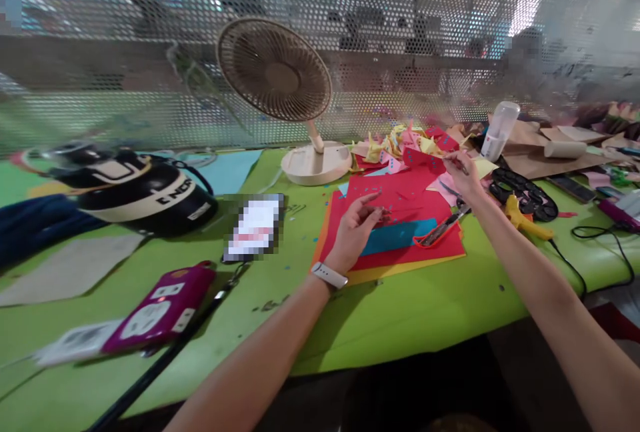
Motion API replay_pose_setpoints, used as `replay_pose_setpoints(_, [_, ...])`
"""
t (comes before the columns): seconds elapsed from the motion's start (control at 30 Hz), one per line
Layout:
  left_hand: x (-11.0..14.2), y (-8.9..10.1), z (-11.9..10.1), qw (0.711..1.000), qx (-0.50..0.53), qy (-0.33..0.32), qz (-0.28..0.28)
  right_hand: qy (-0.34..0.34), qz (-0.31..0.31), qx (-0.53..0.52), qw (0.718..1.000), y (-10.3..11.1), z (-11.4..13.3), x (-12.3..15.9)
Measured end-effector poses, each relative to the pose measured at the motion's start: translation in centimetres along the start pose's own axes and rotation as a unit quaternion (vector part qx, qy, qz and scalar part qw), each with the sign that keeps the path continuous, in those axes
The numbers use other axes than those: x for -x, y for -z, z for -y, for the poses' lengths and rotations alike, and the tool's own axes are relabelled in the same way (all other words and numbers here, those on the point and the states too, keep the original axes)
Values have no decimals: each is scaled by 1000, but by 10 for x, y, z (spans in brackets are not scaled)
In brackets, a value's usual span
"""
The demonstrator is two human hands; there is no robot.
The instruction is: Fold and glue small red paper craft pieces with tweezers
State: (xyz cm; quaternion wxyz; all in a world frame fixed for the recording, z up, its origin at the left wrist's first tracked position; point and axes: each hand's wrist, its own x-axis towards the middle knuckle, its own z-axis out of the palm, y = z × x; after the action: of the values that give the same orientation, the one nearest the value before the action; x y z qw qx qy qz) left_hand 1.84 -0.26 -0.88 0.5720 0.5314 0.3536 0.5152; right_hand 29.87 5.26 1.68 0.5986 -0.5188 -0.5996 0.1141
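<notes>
My left hand (356, 227), with a pale band on its wrist, hovers over the left side of a stack of red paper (400, 195). Its fingers are loosely curved and apart, with nothing plainly held. Farther right, my right hand (464, 173) pinches at the edge of a heap of cut red, pink and yellow paper pieces (407, 145); what lies between its fingertips is too small to make out. A teal paper strip (397, 237) rests on the red sheets. Beside it is an orange-edged cutter (440, 227), below my right hand.
A cream fan (317, 164) stands behind the paper, against a perforated metal screen. To the left are a black bottle (145, 192), a phone (254, 227) and a purple power bank (163, 305). A yellow glue gun (527, 220) and a clear bottle (500, 131) are at right.
</notes>
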Motion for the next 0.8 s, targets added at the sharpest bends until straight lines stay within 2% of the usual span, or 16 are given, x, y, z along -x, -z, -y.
replay_pose_setpoints(0.27, [0,0,2,1000,-8,-11,7,-65,-21,-34,997,9,-18,-5])
replay_pose_setpoints(0.43, [0,0,1,1000,-6,-18,6,-98,3,-50,994,10,-7,-2])
replay_pose_setpoints(0.47, [-1,0,1,1000,-8,-19,6,-105,27,-57,993,11,-1,-1])
replay_pose_setpoints(0.53, [-1,2,0,1000,-12,-19,3,-129,133,-76,980,16,11,2])
replay_pose_setpoints(0.57, [-2,2,0,1000,-13,-19,-1,-145,214,-86,962,19,16,4])
replay_pose_setpoints(0.63, [-3,4,0,999,-12,-22,-19,-178,367,-91,908,26,26,7])
replay_pose_setpoints(0.67, [-3,5,0,999,-10,-23,-28,-196,419,-87,882,29,29,7])
replay_pose_setpoints(0.7, [-4,5,0,999,-6,-24,-36,-217,433,-81,871,30,30,5])
replay_pose_setpoints(0.73, [-4,6,0,999,-3,-25,-40,-238,417,-79,874,30,30,1])
replay_pose_setpoints(0.8, [-5,6,1,999,-2,-26,-39,-271,321,-87,903,24,27,-13])
